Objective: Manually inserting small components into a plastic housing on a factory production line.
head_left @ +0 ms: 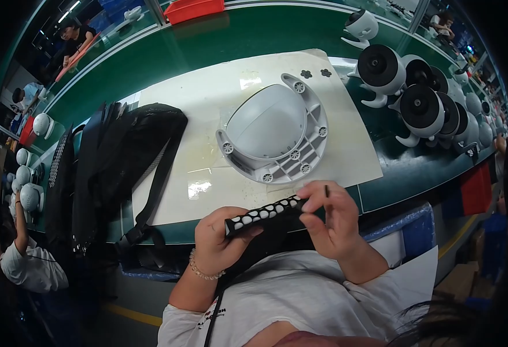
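Note:
My left hand [222, 234] is closed around one end of a black strip [265, 213] with rows of white oval spots. At the strip's other end is my right hand [332, 217], its fingers curled and the fingertips at the strip's tip. A small black piece [327, 191] shows between those fingers; its kind is too small to tell. Just beyond both hands, a white rounded housing [271, 124] lies on a pale sheet [178, 196], its ribbed curved rim and round screw bosses facing up. Two small black flower-shaped parts [306, 74] lie near the sheet's far edge.
Black strips [100, 168] and a black bag-like piece [155, 124] are heaped at left. Several white round units with black discs [381, 65] crowd the right. A red tray [194, 10] stands at the back. Other people [34, 263] work nearby.

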{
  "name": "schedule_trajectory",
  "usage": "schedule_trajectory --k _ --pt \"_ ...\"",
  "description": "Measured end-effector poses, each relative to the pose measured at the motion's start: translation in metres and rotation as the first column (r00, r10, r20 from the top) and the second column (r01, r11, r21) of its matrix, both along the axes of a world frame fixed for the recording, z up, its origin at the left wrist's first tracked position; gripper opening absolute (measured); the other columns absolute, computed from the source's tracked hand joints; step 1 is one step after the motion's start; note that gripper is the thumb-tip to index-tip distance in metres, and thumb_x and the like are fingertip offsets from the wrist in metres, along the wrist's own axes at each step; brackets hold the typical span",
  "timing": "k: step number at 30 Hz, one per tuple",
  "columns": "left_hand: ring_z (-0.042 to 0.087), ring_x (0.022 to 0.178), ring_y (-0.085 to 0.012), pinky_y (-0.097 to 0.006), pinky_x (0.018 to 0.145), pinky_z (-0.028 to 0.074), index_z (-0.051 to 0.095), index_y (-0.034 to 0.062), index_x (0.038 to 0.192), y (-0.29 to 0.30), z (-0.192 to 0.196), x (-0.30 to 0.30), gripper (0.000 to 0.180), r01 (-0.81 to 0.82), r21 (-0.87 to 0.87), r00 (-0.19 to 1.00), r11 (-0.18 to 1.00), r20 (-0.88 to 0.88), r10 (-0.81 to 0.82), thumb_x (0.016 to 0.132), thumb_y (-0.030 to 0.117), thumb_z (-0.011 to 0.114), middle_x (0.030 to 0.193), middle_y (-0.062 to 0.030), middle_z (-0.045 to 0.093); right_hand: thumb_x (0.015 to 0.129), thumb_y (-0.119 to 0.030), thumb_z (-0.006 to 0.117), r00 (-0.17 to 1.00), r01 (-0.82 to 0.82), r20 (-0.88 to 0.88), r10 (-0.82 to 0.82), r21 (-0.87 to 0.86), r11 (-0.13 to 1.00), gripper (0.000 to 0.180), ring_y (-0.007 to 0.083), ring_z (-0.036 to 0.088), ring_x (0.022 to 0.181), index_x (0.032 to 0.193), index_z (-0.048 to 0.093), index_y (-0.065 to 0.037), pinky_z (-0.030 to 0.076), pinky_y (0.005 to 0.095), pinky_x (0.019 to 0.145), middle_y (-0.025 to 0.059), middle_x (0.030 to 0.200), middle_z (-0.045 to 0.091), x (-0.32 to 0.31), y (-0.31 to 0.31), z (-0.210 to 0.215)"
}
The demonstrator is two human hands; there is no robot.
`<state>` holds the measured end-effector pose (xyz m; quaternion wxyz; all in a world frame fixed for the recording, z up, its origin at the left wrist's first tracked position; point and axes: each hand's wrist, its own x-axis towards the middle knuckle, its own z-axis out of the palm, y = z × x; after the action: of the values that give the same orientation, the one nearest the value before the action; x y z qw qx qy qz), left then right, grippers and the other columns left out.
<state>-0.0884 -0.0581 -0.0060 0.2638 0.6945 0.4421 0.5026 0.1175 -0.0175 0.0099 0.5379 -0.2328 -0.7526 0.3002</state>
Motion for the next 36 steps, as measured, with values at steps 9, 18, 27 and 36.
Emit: schedule_trajectory --k 9,18,27,36 --pt "0.062 0.064 -0.0192 -0.025 0.057 0.048 0.059 0.0007 0.086 -0.001 0.005 0.004 0.027 -0.013 -0.010 1.000 1.000 -0.015 0.013 0.064 -0.001 0.075 0.078 -0.0090 0.063 0.065 0.015 0.064 0.986 0.131 0.063 -0.152 0.265 0.955 0.052 0.0226 0.056 0.078 0.110 0.049 -0.008 0.047 0.0296 0.066 0.0092 0.095 0.052 -0.008 -0.005 0.002" --pt "0.056 0.078 -0.0135 -0.025 0.071 0.045 0.058 -0.0015 0.085 0.006 0.009 0.005 0.020 -0.025 -0.241 0.878 0.970 0.458 0.137 0.072 0.007 0.072 0.097 -0.0126 0.058 0.072 0.012 0.058 0.989 -0.145 0.030 0.143 0.321 0.936 0.047 0.0208 0.055 0.073 0.112 0.048 -0.011 0.046 0.0267 0.060 0.0137 0.104 0.047 0.003 0.035 0.039" --pt "0.066 0.082 -0.0252 -0.029 0.067 0.053 0.059 -0.0029 0.082 0.024 0.001 0.004 0.026 0.051 0.100 0.993 0.994 0.103 -0.062 0.063 0.002 0.075 0.136 -0.0271 0.032 0.077 0.015 0.050 0.998 0.046 -0.035 -0.050 -0.106 0.993 0.071 0.0107 0.050 0.086 0.136 0.021 -0.010 0.044 0.0205 0.073 0.0147 0.120 0.038 -0.012 0.099 0.082" --pt "0.066 0.080 -0.0241 -0.029 0.066 0.052 0.056 -0.0074 0.077 0.028 -0.002 0.001 0.027 0.098 0.110 0.995 0.989 0.017 -0.100 0.064 0.007 0.075 0.134 -0.0291 0.033 0.077 0.012 0.052 0.976 0.192 0.109 -0.190 -0.011 0.981 0.062 0.0142 0.058 0.084 0.132 0.029 -0.009 0.048 0.0238 0.069 0.0159 0.114 0.049 -0.017 0.093 0.082"
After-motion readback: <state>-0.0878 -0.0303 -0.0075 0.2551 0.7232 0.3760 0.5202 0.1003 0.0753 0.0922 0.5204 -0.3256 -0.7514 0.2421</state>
